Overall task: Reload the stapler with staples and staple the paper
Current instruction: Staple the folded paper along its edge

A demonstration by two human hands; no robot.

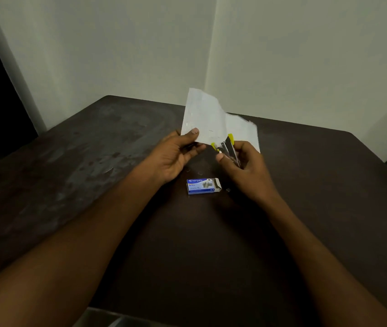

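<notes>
My left hand (pixel 176 156) pinches the lower edge of a white sheet of paper (pixel 205 119), which stands up above the dark table; several staples show in it. My right hand (pixel 244 166) grips a small metal stapler with yellow-green ends (pixel 229 148), its jaws apart and pointing up at the paper's lower edge. Below the hands a blue staple box (pixel 203 186) lies on the table with its right flap open.
A dark brown table (pixel 211 244) fills the view, scuffed pale on its left part. A few loose staples (pixel 199 171) lie just above the box. White walls meet in a corner behind the table; a dark gap lies at far left.
</notes>
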